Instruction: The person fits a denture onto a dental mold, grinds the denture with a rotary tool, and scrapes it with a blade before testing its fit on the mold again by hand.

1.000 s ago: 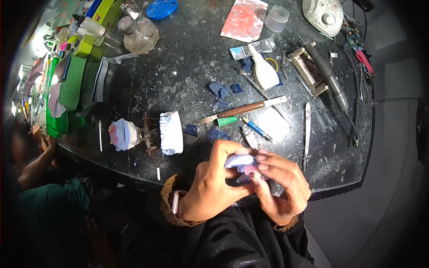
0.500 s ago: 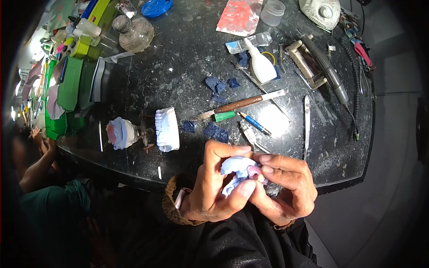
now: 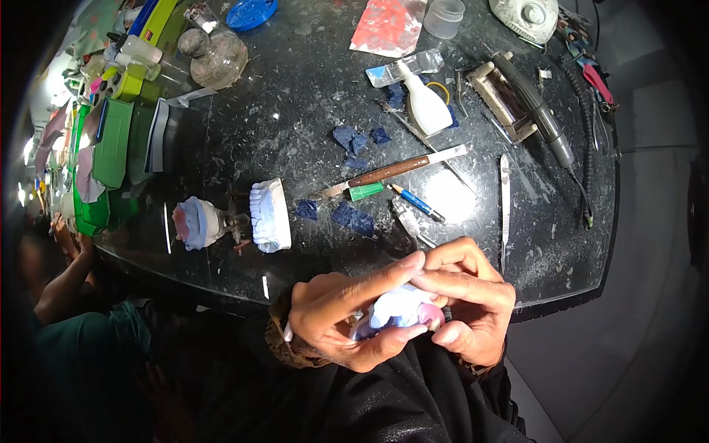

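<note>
A pale blue dental cast (image 3: 399,306), with a glossy pink piece (image 3: 431,317) on its right end, is held just off the table's near edge. My left hand (image 3: 336,314) closes around it, fingers over the top and thumb along the lower side. From the right, my right hand (image 3: 473,299) curls its fingers against the far side of the cast, partly hiding it. Its thumb is beside the pink piece; whether it touches cannot be made out. Left of my hands stands a blue and white tooth cast (image 3: 271,215), near another cast with a pink part (image 3: 198,223) on a metal frame.
Beyond my hands lie a blue pencil (image 3: 417,204), a wooden-handled knife (image 3: 391,170), a green block (image 3: 366,192) and dark blue wax scraps (image 3: 353,219). A white bottle (image 3: 427,107) and a handpiece (image 3: 535,111) are farther back. At left, another person's arm (image 3: 66,277) shows.
Both hands have re-gripped and turned the cast. The left fingers now stretch over its top, and the right thumb has moved down and away from the left thumb.
</note>
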Demonstrator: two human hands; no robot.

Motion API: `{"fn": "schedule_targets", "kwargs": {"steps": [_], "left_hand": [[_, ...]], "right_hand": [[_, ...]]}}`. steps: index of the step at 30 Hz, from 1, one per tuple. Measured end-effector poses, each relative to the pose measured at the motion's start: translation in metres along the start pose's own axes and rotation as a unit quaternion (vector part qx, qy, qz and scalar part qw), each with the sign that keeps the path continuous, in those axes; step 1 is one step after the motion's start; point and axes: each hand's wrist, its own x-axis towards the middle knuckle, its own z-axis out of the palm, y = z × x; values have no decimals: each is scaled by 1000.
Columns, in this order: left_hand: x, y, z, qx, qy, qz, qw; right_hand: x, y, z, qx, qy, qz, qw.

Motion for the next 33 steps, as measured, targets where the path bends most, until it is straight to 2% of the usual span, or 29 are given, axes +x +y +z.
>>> {"fn": "schedule_targets", "kwargs": {"steps": [3, 9, 14, 15, 18, 19, 21, 22, 23, 24, 25, 28, 31, 33], "left_hand": [[2, -2, 0, 38, -16, 33, 999], [1, -3, 1, 93, -38, 36, 994], [-4, -5, 3, 99, -40, 44, 993], [-5, -5, 6, 83, -17, 16, 996], [-4, -6, 18, 50, 50, -39, 997], [-9, -8, 27, -71, 112, -90, 987], [-5, -18, 13, 78, 64, -25, 995], [-5, -20, 16, 41, 88, -27, 995], [-5, -22, 20, 3, 111, -29, 993], [-8, -21, 13, 94, 96, -38, 990], [-7, -18, 8, 55, 74, -62, 994], [7, -9, 4, -92, 24, -132, 987], [5, -5, 3, -77, 11, -192, 978], [5, -7, 2, -76, 9, -182, 980]], "right_hand": [[0, -2, 1, 67, -2, 15, 998], [0, 0, -3, 13, -10, -37, 999], [-4, -1, -1, 37, 14, -10, 999], [-4, 1, -1, 47, 16, -7, 999], [3, -1, -1, -35, 38, -11, 999], [6, 0, 1, -62, 50, -37, 996], [11, 4, 4, -152, 64, -107, 980], [11, 2, 5, -185, 60, -96, 976], [13, 4, 3, -238, 62, -148, 958], [12, 2, 5, -250, 53, -139, 957], [10, -1, 6, -262, 45, -129, 955], [10, 2, 7, -310, 73, -178, 931], [10, 3, 7, -334, 81, -198, 918], [11, 3, 7, -334, 90, -193, 918]]}}
